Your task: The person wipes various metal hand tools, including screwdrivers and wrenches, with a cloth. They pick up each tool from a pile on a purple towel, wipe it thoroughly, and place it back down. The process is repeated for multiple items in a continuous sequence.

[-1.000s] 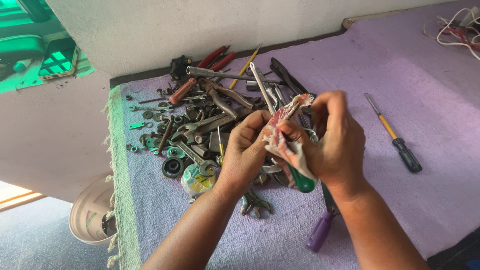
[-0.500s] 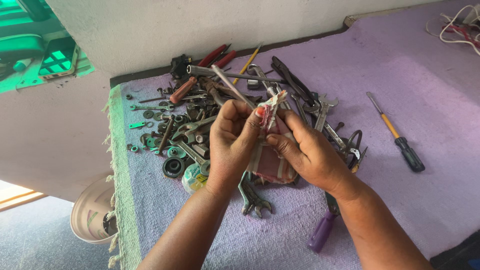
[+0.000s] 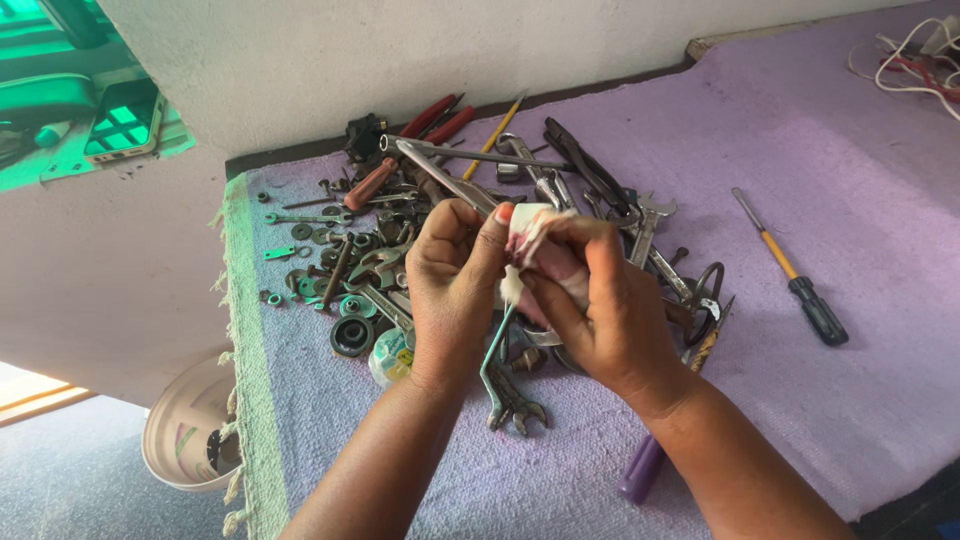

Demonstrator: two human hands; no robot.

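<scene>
On the far left I see a pale bowl (image 3: 185, 425) lying low on the floor, beside the fringed edge of the purple cloth (image 3: 860, 200) that covers the table. Next comes the heap of tools (image 3: 400, 230), with washers, spanners and red-handled pliers (image 3: 440, 115) lying close together. My left hand (image 3: 450, 285) is closed around a long metal tool (image 3: 445, 175), whose free end points up and to the left over the heap. My right hand (image 3: 600, 300) is closed on a white and red rag (image 3: 535, 250), which it presses against the same tool just beside the left thumb. To wipe well, I judge the left hand must hold the tool firm while the rag goes fully around it. A spanner (image 3: 500, 375) lies directly under my hands and the heap is near, so I would keep the tool lifted above them. On the right, well apart, lies a screwdriver (image 3: 790, 270) with a yellow and black handle.
</scene>
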